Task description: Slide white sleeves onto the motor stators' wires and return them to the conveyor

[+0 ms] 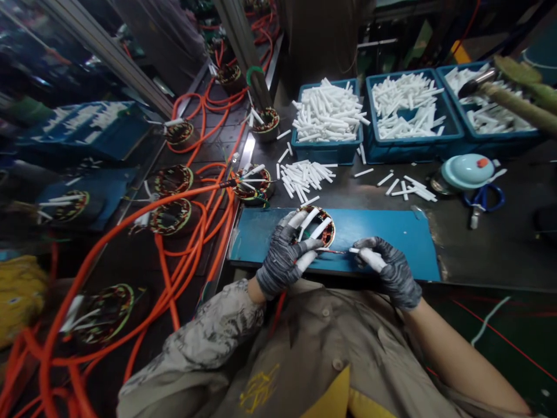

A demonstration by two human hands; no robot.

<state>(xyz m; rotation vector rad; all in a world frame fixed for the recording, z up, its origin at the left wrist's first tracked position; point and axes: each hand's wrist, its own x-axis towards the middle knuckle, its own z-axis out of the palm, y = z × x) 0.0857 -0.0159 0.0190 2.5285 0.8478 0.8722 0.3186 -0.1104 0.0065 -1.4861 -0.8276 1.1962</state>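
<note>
My left hand [285,255], in a grey knit glove with white fingertips, is closed around the near left side of a motor stator [329,223]. The stator is a ring with reddish copper windings, resting on a blue mat. White sleeves [321,228] stick up from its opening. A thin dark red wire [334,251] runs from by the left fingers toward the right. My right hand [389,270], gloved alike, pinches a short white sleeve [354,250] at the wire's end. Whether the wire has entered the sleeve is too small to tell.
Blue bins [327,152] of white sleeves line the back, with a loose pile [304,179] in front. A pale turquoise lidded container [467,171] and blue-handled scissors [483,198] lie right. More stators [253,184] and tangled orange hoses [174,278] fill the left.
</note>
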